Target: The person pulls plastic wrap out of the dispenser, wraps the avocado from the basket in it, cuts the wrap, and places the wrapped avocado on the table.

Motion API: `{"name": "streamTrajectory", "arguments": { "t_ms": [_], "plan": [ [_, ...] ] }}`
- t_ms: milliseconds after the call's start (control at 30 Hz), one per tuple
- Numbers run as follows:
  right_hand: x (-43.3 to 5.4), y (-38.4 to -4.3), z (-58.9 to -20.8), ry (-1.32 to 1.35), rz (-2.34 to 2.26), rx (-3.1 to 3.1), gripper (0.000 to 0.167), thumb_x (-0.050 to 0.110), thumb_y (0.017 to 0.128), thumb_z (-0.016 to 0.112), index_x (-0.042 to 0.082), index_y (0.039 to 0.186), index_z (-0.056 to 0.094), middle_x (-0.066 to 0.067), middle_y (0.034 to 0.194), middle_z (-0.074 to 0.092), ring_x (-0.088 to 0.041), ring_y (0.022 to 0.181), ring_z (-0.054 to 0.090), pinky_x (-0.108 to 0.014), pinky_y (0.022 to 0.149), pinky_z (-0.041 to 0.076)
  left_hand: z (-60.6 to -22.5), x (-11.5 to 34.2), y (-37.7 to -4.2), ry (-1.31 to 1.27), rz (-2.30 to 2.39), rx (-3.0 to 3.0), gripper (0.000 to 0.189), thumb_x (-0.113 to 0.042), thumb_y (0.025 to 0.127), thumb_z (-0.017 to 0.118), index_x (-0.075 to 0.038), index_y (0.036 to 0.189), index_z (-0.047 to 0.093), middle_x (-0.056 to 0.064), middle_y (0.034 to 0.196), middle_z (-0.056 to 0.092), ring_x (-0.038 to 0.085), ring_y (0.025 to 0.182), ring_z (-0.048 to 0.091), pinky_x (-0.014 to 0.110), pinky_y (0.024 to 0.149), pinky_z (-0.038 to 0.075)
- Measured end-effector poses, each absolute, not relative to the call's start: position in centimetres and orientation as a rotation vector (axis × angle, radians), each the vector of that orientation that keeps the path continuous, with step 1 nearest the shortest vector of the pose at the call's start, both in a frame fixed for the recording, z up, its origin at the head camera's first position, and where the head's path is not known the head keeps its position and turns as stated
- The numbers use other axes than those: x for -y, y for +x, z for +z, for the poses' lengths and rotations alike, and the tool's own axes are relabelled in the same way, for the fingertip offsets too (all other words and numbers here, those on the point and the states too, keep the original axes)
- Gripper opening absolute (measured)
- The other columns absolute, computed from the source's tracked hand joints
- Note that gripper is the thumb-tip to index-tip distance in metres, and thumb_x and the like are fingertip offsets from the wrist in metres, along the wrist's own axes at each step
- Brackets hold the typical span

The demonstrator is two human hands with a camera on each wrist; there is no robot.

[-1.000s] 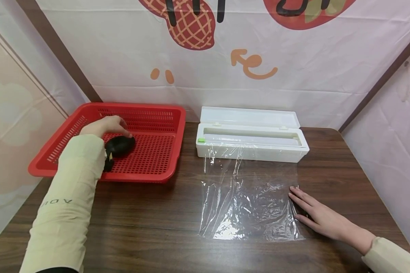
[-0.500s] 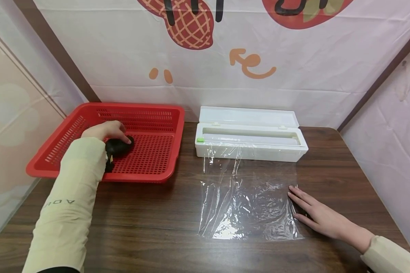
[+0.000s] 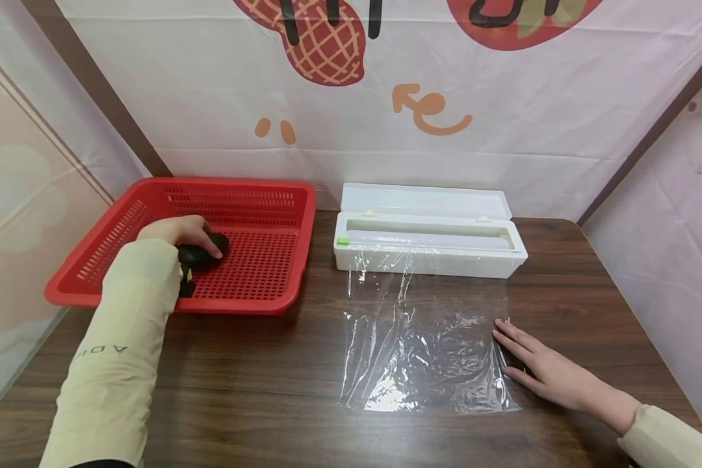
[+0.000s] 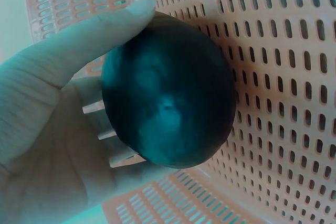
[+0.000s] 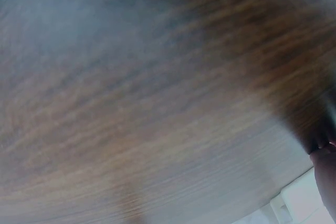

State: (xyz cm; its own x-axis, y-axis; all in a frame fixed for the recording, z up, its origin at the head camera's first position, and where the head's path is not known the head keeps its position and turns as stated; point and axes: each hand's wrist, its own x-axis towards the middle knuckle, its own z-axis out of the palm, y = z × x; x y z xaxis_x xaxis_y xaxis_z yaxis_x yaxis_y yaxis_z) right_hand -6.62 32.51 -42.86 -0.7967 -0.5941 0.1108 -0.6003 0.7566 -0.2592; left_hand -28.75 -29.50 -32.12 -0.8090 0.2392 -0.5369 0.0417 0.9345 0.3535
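Observation:
A dark, glossy eggplant lies in the red basket at the left of the head view. My left hand reaches in and grips it from above. In the left wrist view the rounded end of the eggplant faces the camera, with the thumb along one side and the fingers behind it. My right hand lies with fingers extended at the right edge of a sheet of cling film, fingertips touching that edge. Only a bit of the right hand enters the right wrist view.
Behind the film stands a white cling film dispenser, its lid raised; the sheet runs from it onto the wooden table. A green slider sits at its left end. A printed cloth hangs behind.
My left hand has come down from above the eggplant and closed its fingers and thumb around it. The right hand and the cling film have stayed in place.

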Motion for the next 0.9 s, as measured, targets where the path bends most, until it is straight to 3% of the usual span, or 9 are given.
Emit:
{"name": "streamTrajectory", "arguments": {
  "t_ms": [233,600,900],
  "plan": [
    [-32.59,-6.60,-42.98,0.997,0.448,2.919,0.060,0.025,0.086,0.063,0.006,0.138,0.039,-0.014,0.144,0.032,-0.015,0.136,0.021,-0.003,0.100,0.008,-32.49,29.85,-29.01,0.180,0.415,-2.468,0.083,-0.042,0.067,0.076,0.015,0.116,0.042,0.028,0.104,0.052,0.035,0.090,0.051,0.042,0.076,0.048],
    [-32.55,-6.55,-42.90,1.003,0.461,2.901,0.060,0.023,0.085,0.064,0.005,0.137,0.040,-0.015,0.143,0.034,-0.016,0.135,0.023,-0.004,0.101,0.009,-32.10,29.42,-28.38,0.133,0.452,-2.470,0.066,-0.033,0.075,0.072,0.011,0.115,0.042,0.025,0.104,0.051,0.036,0.093,0.049,0.045,0.078,0.047],
    [-32.55,-6.67,-42.88,1.004,0.453,2.901,0.060,0.024,0.085,0.063,0.005,0.137,0.039,-0.015,0.143,0.034,-0.021,0.134,0.026,-0.005,0.101,0.009,-31.68,29.25,-28.23,0.157,0.465,-2.462,0.062,-0.031,0.074,0.072,0.010,0.112,0.046,0.023,0.101,0.053,0.033,0.089,0.051,0.043,0.075,0.049]
  ]
}}
